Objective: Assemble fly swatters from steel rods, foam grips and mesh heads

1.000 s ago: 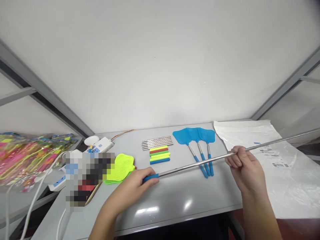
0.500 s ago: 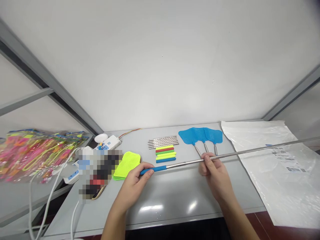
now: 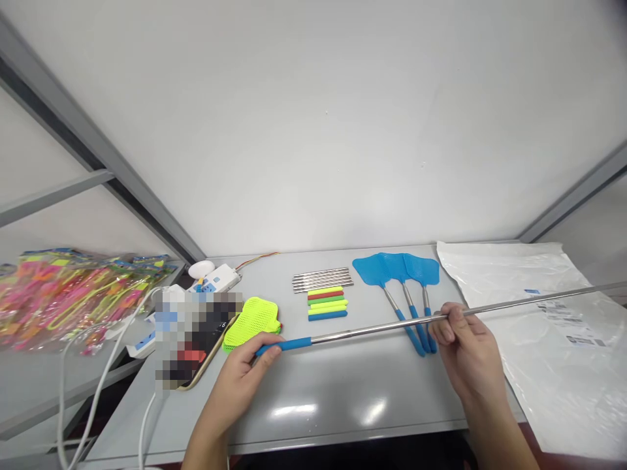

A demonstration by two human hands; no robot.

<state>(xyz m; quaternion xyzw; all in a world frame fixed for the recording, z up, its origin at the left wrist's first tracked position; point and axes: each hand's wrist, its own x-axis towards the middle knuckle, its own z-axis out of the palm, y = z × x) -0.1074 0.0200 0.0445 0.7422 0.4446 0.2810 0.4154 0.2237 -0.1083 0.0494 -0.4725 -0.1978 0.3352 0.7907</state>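
A long telescopic rod (image 3: 372, 331) of bare metal with a blue grip at its left end stretches across the table in my hands. My left hand (image 3: 247, 365) is closed round the blue grip. Farther along, my right hand (image 3: 467, 343) pinches the metal tube, whose far end runs out of view at the right. Behind it lie three blue fly swatters (image 3: 396, 267), heads toward the wall and blue handles toward me. Several thin metal rods (image 3: 321, 279) and several coloured grips (image 3: 327, 303) lie in rows left of them. Yellow-green mesh swatter heads (image 3: 252, 320) are stacked near my left hand.
A white plastic bag (image 3: 539, 365) with a label covers the table's right side. On the left are a power strip (image 3: 218, 279), a partly blurred phone (image 3: 210, 346) and white cables. Packaged colourful items (image 3: 73, 300) fill a side shelf. A wall stands behind the table.
My right hand has slid right along the metal tube, uncovering the blue handles of the swatters. My left hand has shifted slightly left and down with the grip.
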